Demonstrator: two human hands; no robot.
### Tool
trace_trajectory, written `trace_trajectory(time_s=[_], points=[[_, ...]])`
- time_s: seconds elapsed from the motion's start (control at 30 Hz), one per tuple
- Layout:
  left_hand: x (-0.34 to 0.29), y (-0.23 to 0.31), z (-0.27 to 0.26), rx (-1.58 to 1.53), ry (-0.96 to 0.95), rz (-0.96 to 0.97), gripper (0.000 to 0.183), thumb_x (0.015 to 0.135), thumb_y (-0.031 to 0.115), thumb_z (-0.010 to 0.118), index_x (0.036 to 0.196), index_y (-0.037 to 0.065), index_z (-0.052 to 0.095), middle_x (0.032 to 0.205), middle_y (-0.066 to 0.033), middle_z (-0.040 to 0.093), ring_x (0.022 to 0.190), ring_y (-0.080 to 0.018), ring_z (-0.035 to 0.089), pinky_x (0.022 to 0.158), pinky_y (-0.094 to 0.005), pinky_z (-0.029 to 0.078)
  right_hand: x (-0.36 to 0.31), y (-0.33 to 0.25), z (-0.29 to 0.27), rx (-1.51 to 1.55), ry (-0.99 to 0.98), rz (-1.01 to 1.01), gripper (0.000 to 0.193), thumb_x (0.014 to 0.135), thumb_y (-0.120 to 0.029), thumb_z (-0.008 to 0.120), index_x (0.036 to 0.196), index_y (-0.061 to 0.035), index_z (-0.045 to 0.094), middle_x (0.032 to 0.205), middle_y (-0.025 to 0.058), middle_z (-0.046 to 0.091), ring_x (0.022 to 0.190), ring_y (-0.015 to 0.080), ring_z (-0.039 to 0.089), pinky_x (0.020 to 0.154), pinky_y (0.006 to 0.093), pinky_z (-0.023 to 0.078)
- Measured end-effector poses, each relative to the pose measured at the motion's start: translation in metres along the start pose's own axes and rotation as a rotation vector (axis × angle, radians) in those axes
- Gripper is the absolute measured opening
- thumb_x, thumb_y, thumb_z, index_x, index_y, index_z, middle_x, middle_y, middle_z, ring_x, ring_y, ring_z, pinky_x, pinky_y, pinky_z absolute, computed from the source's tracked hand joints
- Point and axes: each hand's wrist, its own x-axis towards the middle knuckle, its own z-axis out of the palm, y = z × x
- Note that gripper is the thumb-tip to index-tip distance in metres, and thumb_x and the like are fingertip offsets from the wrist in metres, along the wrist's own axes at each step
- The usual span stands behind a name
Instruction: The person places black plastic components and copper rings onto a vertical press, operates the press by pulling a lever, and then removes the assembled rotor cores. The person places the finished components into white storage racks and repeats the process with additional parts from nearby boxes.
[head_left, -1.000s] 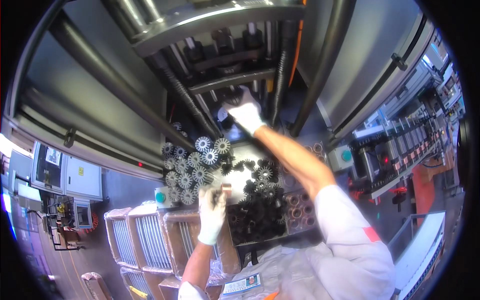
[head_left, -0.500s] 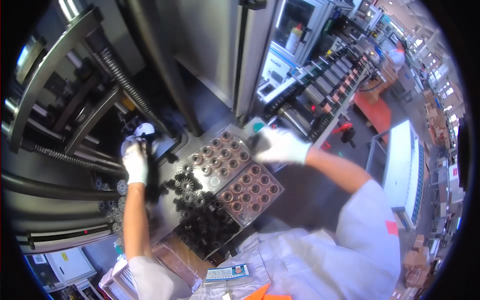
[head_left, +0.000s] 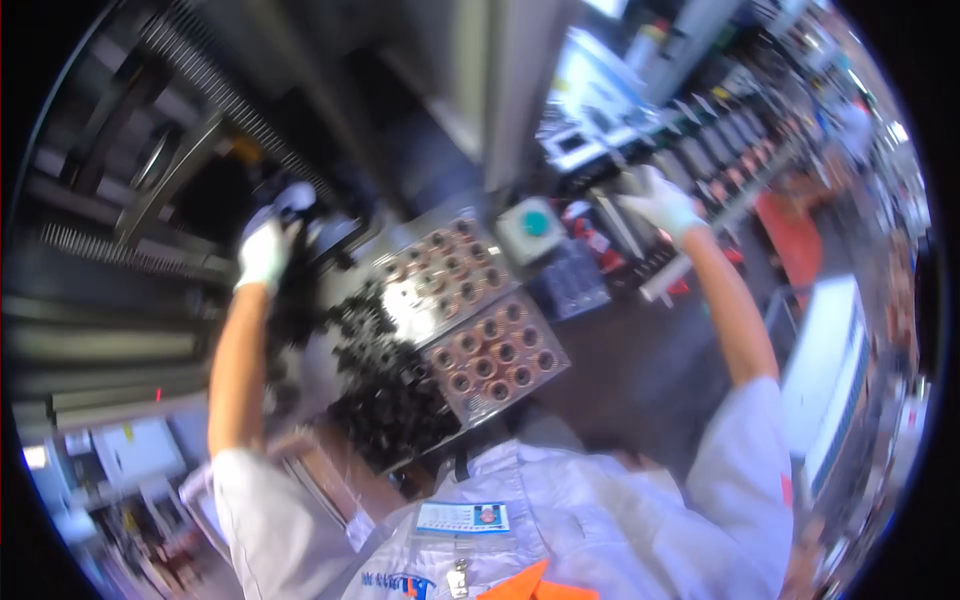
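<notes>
My left hand (head_left: 263, 255), in a white glove, is inside the press at the left. Its fingertips meet a dark, blurred part beside a pale round piece (head_left: 296, 197); their grip is hidden. My right hand (head_left: 662, 205), also gloved, is stretched out over the roller conveyor (head_left: 690, 165) at the right. Its fingers look spread above a metal cylinder (head_left: 618, 225), though motion blurs them. Between my arms lie two clear plastic trays, a far tray (head_left: 395, 268) and a near tray (head_left: 552, 372), both with copper-coloured ring parts in their pockets.
Dark toothed parts (head_left: 385, 400) are heaped left of the trays. A white box with a green button (head_left: 534, 224) stands beyond them, beside a clear plastic piece (head_left: 577, 280). Press columns and coil springs (head_left: 235, 100) rise at the left. A white panel (head_left: 825, 370) stands far right.
My right hand has swung from the green-button box out to the right, over the conveyor, uncovering the box. My left hand stays in the press. The whole view has shifted and blurred.
</notes>
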Motion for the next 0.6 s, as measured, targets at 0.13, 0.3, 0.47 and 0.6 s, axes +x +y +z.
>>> trace_trajectory(time_s=[0.13,0.3,0.47,0.6], points=[[-0.034,0.043,0.015,0.015,0.168,-0.028,0.044,0.095,0.039,0.060,0.121,0.004,0.060,0.116,-0.0267,0.064,0.083,-0.0388,0.069,0.070,-0.0481,0.056,-0.044,0.004,0.021,-0.282,0.615,-0.298,0.071,0.088,-0.033,0.071,0.148,-0.0076,0.043,0.128,0.0218,0.060,0.110,0.0406,0.062,0.096,0.0497,0.048],[-0.047,0.017,0.013,0.039,0.142,0.077,0.049,0.097,0.029,0.057,0.138,0.003,0.050,0.135,-0.0303,0.055,0.091,-0.0389,0.070,0.073,-0.0451,0.058,-0.134,-0.109,0.072,0.235,0.319,-0.696,0.039,0.085,-0.020,0.072,0.121,-0.0070,0.065,0.120,0.0158,0.065,0.106,0.0348,0.063,0.096,0.0462,0.048],[-0.048,0.000,0.004,0.047,-0.041,0.016,0.048,0.097,0.025,0.054,0.138,-0.001,0.049,0.136,-0.0298,0.055,0.096,-0.0413,0.069,0.080,-0.0466,0.058,-0.158,-0.245,0.145,0.275,0.197,-1.049,0.036,0.088,-0.025,0.069,0.119,-0.0083,0.066,0.115,0.0128,0.067,0.103,0.0314,0.064,0.095,0.0453,0.047],[-0.136,0.009,-0.066,-0.256,0.304,-0.026,0.047,0.098,0.018,0.051,0.139,-0.005,0.048,0.138,-0.0270,0.054,0.128,-0.0357,0.055,0.108,-0.0397,0.045,-0.134,-0.280,0.141,0.237,0.027,-0.834,0.041,0.094,-0.031,0.060,0.129,-0.0100,0.060,0.129,0.0145,0.061,0.115,0.0302,0.060,0.103,0.0438,0.044]])
